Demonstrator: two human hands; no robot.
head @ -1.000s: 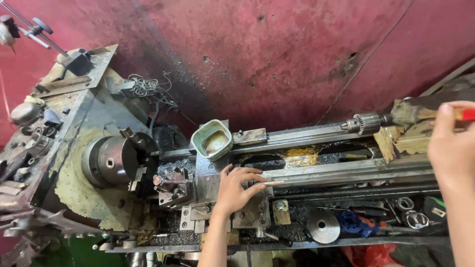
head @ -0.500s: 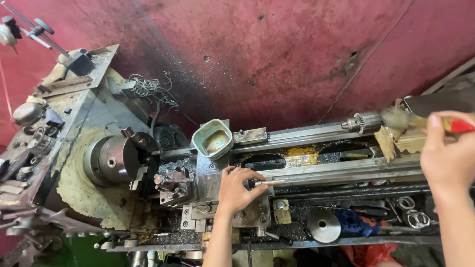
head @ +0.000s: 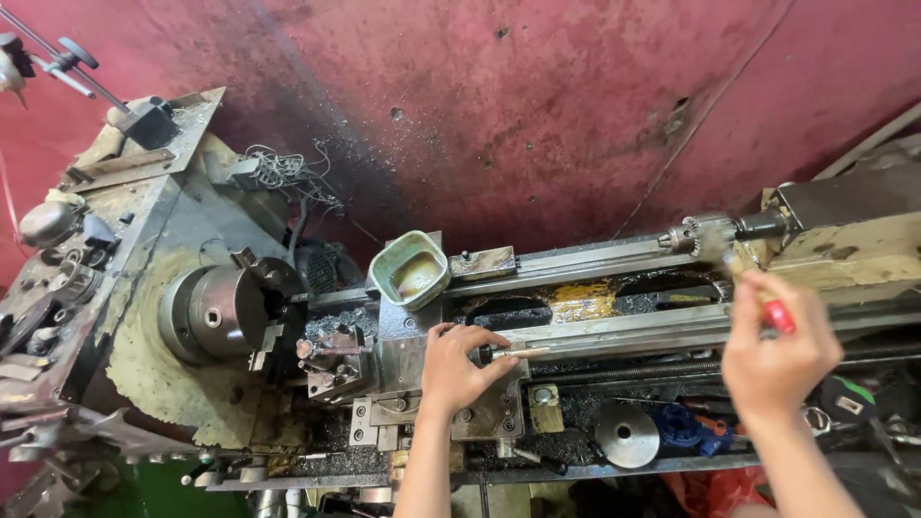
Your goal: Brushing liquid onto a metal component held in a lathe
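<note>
Red-painted wall (head: 537,105), scuffed and pitted, filling the upper field from 10 to 2 o'clock. Grey metal lathe (head: 173,288), oily and strewn with swarf, spanning the lower field from 9 to 3 o'clock; headstock at 9 o'clock with chuck (head: 216,312) facing toward 3 o'clock, no workpiece visible in it. Bed ways (head: 614,331) running from centre toward 3 o'clock, yellowish residue pooled between them. Tailstock (head: 844,235) at 2 o'clock, cream and grey, drill chuck (head: 693,237) on its spindle pointing toward 9 o'clock. Carriage with tool post (head: 331,360) at 7 o'clock of centre, just beside the chuck. Green-rimmed square cup (head: 411,270) at 11 o'clock of the carriage, murky liquid inside. Round handwheel (head: 625,436) at 5 o'clock on the apron. Right hand (head: 779,350) at 3 o'clock, curled into a closed grip on a brush with red handle (head: 777,315), bristle end blurred and lying just beside the drill chuck. Left hand (head: 460,364) at 6 o'clock, fingers loosely bent and spread, resting on the carriage top; whether anything is pinched under it cannot be told. Step in hand, as judged: brushing at the drill chuck on the tailstock. Next move, as judged: short controlled strokes around the chuck nose, left hand kept planted for support.
</note>
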